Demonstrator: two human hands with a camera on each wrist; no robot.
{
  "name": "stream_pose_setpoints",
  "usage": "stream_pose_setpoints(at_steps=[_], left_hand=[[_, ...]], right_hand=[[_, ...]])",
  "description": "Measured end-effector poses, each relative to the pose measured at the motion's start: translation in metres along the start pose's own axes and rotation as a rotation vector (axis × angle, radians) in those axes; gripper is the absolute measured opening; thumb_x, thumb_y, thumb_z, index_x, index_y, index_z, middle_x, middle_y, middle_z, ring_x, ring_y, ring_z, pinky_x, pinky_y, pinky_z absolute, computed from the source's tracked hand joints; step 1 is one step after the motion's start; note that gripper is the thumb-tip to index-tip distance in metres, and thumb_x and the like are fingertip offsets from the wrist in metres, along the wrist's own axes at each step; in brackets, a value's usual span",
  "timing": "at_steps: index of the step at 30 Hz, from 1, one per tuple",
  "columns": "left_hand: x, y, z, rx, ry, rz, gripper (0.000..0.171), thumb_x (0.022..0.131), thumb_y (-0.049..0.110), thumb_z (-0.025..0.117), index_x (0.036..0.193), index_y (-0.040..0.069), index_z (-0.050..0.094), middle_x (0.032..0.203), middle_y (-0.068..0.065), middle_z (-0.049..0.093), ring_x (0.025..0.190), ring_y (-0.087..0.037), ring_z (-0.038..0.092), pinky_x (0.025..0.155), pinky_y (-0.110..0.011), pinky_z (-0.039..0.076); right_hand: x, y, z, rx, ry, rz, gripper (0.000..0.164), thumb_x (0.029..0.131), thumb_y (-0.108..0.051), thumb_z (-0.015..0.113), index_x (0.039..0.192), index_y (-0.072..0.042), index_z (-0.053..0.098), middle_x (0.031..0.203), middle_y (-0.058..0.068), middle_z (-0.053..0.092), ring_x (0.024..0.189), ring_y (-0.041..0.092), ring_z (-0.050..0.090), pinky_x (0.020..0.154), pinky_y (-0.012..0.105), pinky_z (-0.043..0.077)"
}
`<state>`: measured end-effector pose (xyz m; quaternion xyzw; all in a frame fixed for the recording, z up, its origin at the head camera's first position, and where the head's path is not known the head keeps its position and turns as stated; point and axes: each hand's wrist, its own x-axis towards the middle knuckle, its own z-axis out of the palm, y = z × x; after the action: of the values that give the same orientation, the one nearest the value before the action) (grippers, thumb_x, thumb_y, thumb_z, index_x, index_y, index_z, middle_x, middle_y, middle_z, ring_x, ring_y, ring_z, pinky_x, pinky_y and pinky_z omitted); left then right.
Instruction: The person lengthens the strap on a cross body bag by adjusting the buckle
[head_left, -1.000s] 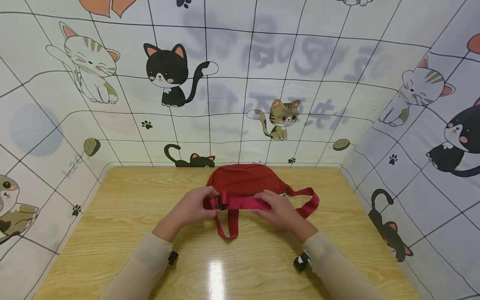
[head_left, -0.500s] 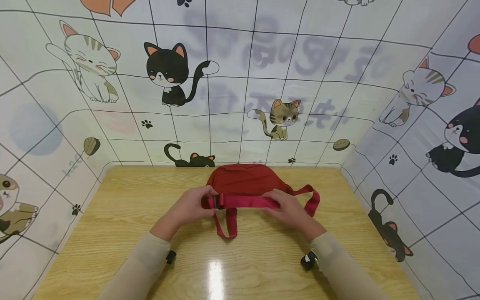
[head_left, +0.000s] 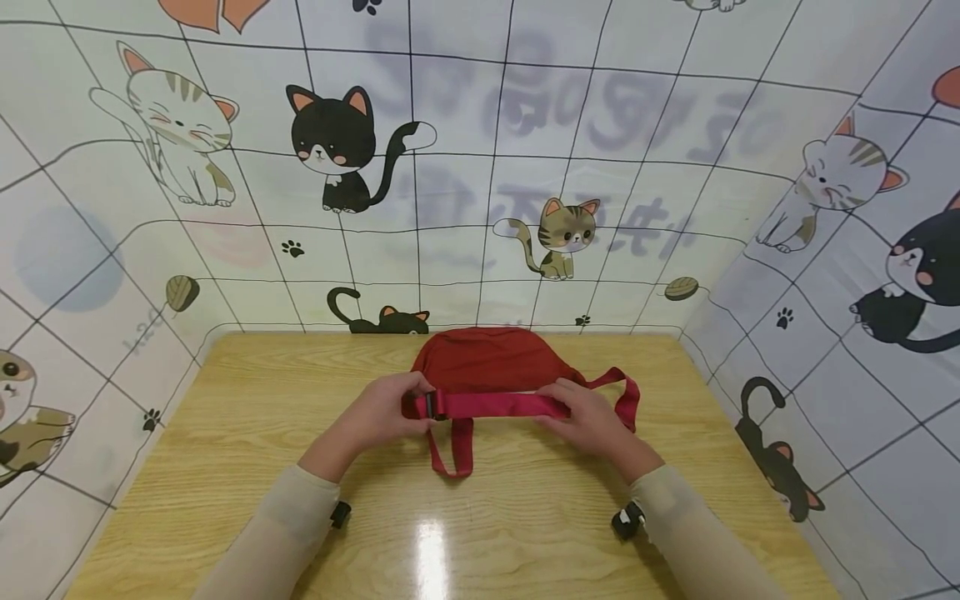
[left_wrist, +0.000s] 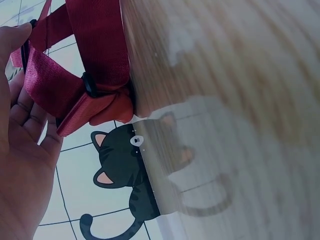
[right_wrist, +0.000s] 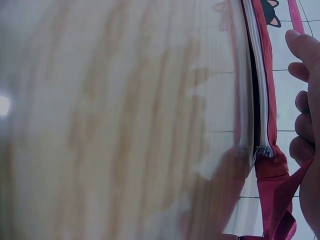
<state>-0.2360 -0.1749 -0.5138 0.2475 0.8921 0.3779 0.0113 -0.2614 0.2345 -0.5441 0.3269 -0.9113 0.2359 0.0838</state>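
Note:
A red waist bag (head_left: 491,358) lies at the back of the table, its crimson webbing strap (head_left: 495,405) held taut in front of it. My left hand (head_left: 390,407) pinches the strap beside a black slider buckle (head_left: 433,406). My right hand (head_left: 588,417) pinches the strap farther right, between thumb and fingers. In the left wrist view, the webbing folds through a second black strap fitting (left_wrist: 89,84) near the bag's end. The right wrist view shows the bag's zipper (right_wrist: 265,100) along its edge.
A strap loop (head_left: 453,467) hangs toward the front over the wooden table (head_left: 262,400). Another strap length (head_left: 626,400) curls out at the bag's right end. Cat-print cloth walls (head_left: 465,167) enclose the table at the back and sides.
My right hand has moved right along with the strap, lengthening the stretch between the hands. The small raised fold by the slider buckle has flattened. My left hand has shifted slightly left.

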Motion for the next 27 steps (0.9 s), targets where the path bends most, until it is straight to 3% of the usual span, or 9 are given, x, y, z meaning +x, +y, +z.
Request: stream_pose_setpoints(at_steps=[8, 18, 22, 27], left_hand=[[-0.002, -0.005, -0.001, -0.027, -0.001, -0.025, 0.038, 0.087, 0.016, 0.095, 0.115, 0.025, 0.072, 0.097, 0.016, 0.073, 0.089, -0.013, 0.066, 0.080, -0.036, 0.055], [-0.002, -0.006, -0.003, -0.038, -0.002, -0.013, 0.036, 0.087, 0.016, 0.094, 0.113, 0.024, 0.071, 0.095, 0.015, 0.072, 0.086, -0.017, 0.066, 0.075, -0.034, 0.054], [-0.002, -0.005, -0.002, -0.040, -0.002, -0.010, 0.036, 0.088, 0.017, 0.094, 0.116, 0.023, 0.072, 0.095, 0.015, 0.071, 0.086, -0.016, 0.066, 0.076, -0.034, 0.055], [-0.001, -0.002, -0.001, -0.031, -0.001, 0.003, 0.040, 0.090, 0.021, 0.095, 0.124, 0.021, 0.074, 0.100, 0.013, 0.072, 0.089, -0.012, 0.066, 0.081, -0.035, 0.057]], right_hand=[[-0.006, 0.009, -0.005, -0.009, -0.015, 0.057, 0.039, 0.097, -0.039, 0.087, 0.133, -0.028, 0.075, 0.116, -0.014, 0.067, 0.100, 0.009, 0.063, 0.088, 0.041, 0.058], [-0.010, 0.022, -0.006, -0.045, -0.032, 0.039, 0.040, 0.098, -0.036, 0.087, 0.134, -0.025, 0.074, 0.116, -0.010, 0.067, 0.096, 0.011, 0.063, 0.085, 0.039, 0.058], [-0.004, 0.007, -0.008, -0.048, -0.095, 0.032, 0.055, 0.097, -0.038, 0.088, 0.143, -0.018, 0.067, 0.125, -0.002, 0.066, 0.107, 0.016, 0.063, 0.093, 0.044, 0.058], [0.025, -0.045, -0.005, 0.057, -0.100, -0.027, 0.070, 0.096, -0.041, 0.088, 0.150, -0.006, 0.060, 0.137, 0.010, 0.065, 0.122, 0.027, 0.063, 0.105, 0.053, 0.055]])
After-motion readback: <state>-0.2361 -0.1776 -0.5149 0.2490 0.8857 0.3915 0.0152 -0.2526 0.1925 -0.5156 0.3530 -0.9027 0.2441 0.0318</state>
